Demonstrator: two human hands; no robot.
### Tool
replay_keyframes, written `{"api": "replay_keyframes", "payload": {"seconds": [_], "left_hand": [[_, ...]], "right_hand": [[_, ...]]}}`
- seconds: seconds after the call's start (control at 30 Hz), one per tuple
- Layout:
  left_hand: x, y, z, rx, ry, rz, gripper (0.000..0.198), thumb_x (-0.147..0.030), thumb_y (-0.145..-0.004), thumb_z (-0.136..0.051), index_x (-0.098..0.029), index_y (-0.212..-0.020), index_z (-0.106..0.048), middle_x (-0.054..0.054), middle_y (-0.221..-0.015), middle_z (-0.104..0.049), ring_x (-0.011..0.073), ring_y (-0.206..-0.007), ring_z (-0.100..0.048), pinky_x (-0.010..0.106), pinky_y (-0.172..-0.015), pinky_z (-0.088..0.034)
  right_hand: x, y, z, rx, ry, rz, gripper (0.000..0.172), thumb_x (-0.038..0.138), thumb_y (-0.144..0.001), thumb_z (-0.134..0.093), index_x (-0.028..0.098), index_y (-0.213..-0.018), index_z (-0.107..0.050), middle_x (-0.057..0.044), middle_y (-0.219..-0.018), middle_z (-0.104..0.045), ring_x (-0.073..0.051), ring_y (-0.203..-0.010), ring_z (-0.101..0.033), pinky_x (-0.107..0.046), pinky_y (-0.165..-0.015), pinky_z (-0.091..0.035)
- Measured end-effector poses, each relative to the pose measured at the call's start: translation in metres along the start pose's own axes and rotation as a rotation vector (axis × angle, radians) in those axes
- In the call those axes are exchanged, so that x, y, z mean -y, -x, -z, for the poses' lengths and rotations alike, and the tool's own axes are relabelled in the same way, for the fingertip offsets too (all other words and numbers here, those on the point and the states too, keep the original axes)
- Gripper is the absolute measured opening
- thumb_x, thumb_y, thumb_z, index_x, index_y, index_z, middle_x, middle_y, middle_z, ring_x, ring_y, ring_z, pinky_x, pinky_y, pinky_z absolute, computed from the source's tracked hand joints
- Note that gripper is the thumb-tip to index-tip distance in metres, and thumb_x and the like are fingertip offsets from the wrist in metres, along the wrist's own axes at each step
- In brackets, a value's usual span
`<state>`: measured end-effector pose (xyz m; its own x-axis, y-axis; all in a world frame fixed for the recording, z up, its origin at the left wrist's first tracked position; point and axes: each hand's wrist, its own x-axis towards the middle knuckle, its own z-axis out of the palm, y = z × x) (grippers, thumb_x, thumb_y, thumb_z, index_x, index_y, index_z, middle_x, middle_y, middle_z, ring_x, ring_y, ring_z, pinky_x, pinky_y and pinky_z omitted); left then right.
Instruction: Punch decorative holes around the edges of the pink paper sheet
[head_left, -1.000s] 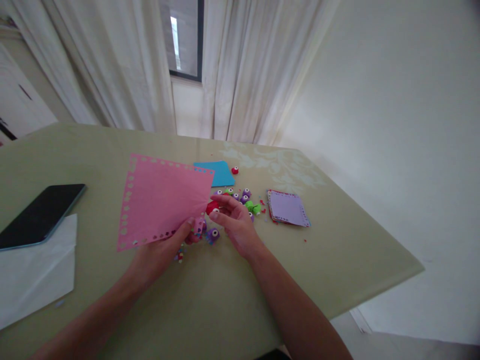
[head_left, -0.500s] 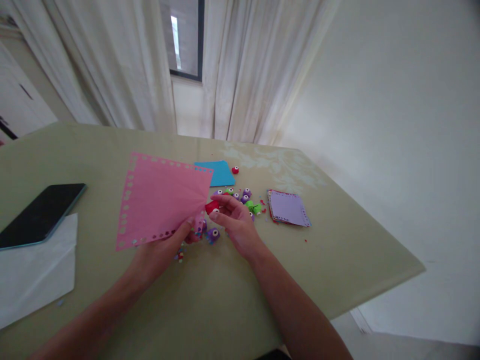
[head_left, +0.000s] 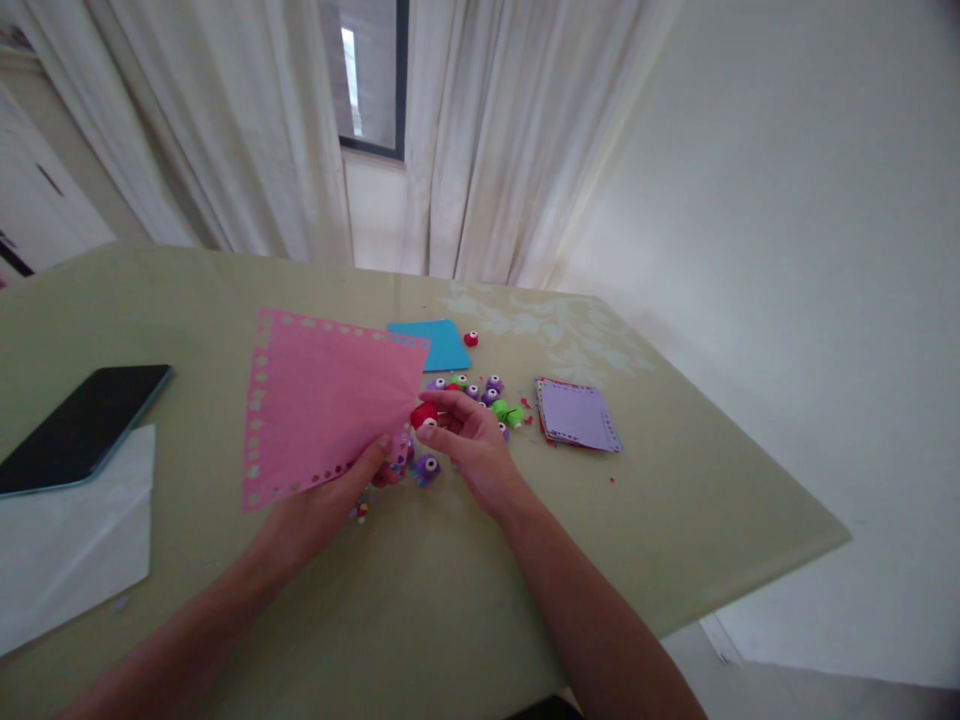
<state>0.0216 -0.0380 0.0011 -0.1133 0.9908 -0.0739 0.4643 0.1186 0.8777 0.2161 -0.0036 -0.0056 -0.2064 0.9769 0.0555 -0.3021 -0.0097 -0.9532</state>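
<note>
Curtains [head_left: 247, 120] hang at twelve o'clock beyond the desk [head_left: 712, 480]. Pink paper [head_left: 330, 400], at nine o'clock, has holes along three edges; its right edge looks mostly unpunched. Left hand [head_left: 341, 485], nearly closed, pinches its four o'clock corner; right hand [head_left: 472, 440], thumb and fingers curled, holds a red punch [head_left: 422, 412] at the paper's three o'clock edge.

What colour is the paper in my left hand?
The paper is pink, best seen in the head view.
</note>
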Motion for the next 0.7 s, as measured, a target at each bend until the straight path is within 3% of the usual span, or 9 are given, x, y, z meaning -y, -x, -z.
{"api": "replay_keyframes", "payload": {"seconds": [0.13,0.27,0.5,0.7], "left_hand": [[-0.007,0.004,-0.002,0.066,0.015,0.062,0.053,-0.074,-0.077,-0.054,-0.026,-0.064,-0.073,0.009,-0.073,-0.078,0.0296,-0.066,-0.074,0.039,-0.060,-0.060],[-0.010,0.006,-0.004,0.058,-0.019,0.003,0.051,-0.072,-0.078,-0.053,-0.026,-0.064,-0.072,0.008,-0.072,-0.077,0.0291,-0.067,-0.074,0.040,-0.064,-0.060],[0.000,0.003,-0.007,0.111,-0.043,0.016,0.054,-0.073,-0.079,-0.051,-0.026,-0.070,-0.075,0.010,-0.077,-0.080,0.0313,-0.072,-0.076,0.040,-0.062,-0.060],[0.000,0.000,-0.008,0.112,-0.068,-0.018,0.050,-0.072,-0.076,-0.052,-0.027,-0.067,-0.071,0.010,-0.077,-0.079,0.0319,-0.074,-0.075,0.041,-0.066,-0.061]], "right_hand": [[0.002,0.000,-0.002,-0.033,-0.038,-0.008,0.046,0.034,-0.067,-0.096,0.026,-0.108,-0.078,-0.002,-0.099,-0.080,-0.019,-0.089,-0.072,-0.035,-0.085,-0.060],[-0.001,-0.001,0.000,-0.030,-0.081,-0.079,0.044,0.035,-0.067,-0.097,0.025,-0.104,-0.077,-0.001,-0.100,-0.080,-0.017,-0.085,-0.072,-0.032,-0.082,-0.058],[-0.002,0.000,-0.001,-0.014,-0.157,-0.200,0.043,0.037,-0.064,-0.100,0.023,-0.097,-0.076,0.001,-0.095,-0.078,-0.013,-0.075,-0.067,-0.025,-0.068,-0.051],[0.002,0.000,-0.009,0.010,-0.143,-0.200,0.043,0.039,-0.063,-0.100,0.022,-0.096,-0.079,-0.001,-0.095,-0.078,-0.014,-0.075,-0.066,-0.027,-0.071,-0.052]]}}
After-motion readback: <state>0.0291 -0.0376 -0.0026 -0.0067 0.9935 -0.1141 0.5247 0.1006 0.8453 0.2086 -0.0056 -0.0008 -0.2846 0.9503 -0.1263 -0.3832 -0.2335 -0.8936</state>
